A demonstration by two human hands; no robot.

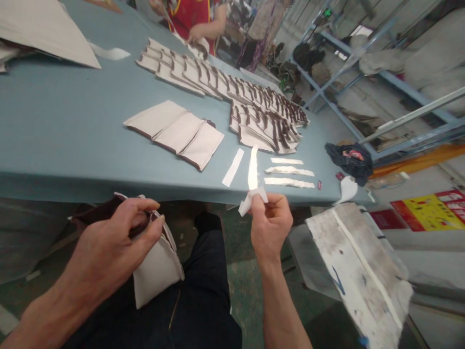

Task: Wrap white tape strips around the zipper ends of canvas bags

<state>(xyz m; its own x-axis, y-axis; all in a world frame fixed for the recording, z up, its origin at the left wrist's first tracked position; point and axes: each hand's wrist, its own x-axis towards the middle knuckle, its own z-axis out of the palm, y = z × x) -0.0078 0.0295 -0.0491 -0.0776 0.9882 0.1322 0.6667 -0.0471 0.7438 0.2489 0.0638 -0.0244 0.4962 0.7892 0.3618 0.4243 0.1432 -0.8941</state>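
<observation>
My left hand (123,237) pinches the dark edge of a cream fabric piece (156,271) with brown trim, which hangs over my lap. Between the thumb and fingers of my right hand (269,218) is a crumpled white strip (247,202), held at the table's front edge. Just beyond that hand lies a long pale strip (253,167), and a shorter white strip (233,167) rests to its left. Several more white strips (289,170) lie flat to the right. Farther left on the table is a cream panel (178,131) with dark seams and edging.
Overlapping rows of cream pieces with brown edging (203,75) run across the blue-green table (72,121). Larger cream sheets (43,29) lie at the far left. A person in a red apron (191,17) works opposite. At right stand a stained board (359,271) and a metal rack (337,106).
</observation>
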